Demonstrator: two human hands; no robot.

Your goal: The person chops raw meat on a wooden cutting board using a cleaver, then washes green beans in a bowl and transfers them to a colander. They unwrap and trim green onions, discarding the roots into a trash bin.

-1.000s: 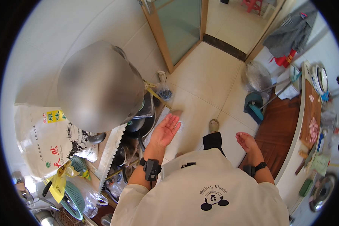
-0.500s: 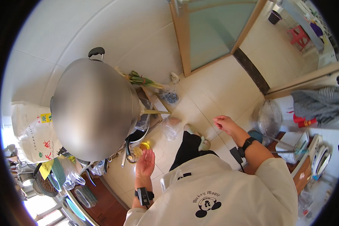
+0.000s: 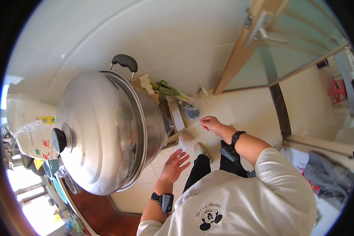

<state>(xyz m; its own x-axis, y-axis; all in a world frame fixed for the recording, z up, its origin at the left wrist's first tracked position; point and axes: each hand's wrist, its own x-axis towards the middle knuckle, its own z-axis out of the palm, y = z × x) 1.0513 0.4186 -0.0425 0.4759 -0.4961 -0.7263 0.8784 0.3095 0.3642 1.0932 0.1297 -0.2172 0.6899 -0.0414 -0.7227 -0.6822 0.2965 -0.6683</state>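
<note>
- Fingers of our left hand [image 3: 172, 168] are spread and hold nothing; the hand hangs just right of the big steel pot [image 3: 155, 122], apart from it.
- Our right hand [image 3: 212, 124] hovers farther right, its fingers curled loosely inward; we cannot tell whether they close on anything.
- We have the pot at our left, its lid [image 3: 96, 157] on, with the black knob [image 3: 59, 141] facing left and a dark handle [image 3: 125, 61] at the far side. What bears it is hidden from us, and the lens bends so much that we cannot judge any tilt.
- Should our left forearm swing left, it could knock the pot's side; a hard nudge might shift the lid, as we see no clamp on it.
- Lifting by one handle alone would probably tip the pot, since it is wide and likely heavy.
- On the floor, a plastic bag [image 3: 183, 141] lies near our shoe [image 3: 201, 150]; a careless step left could snag it and cost us our balance.
</note>
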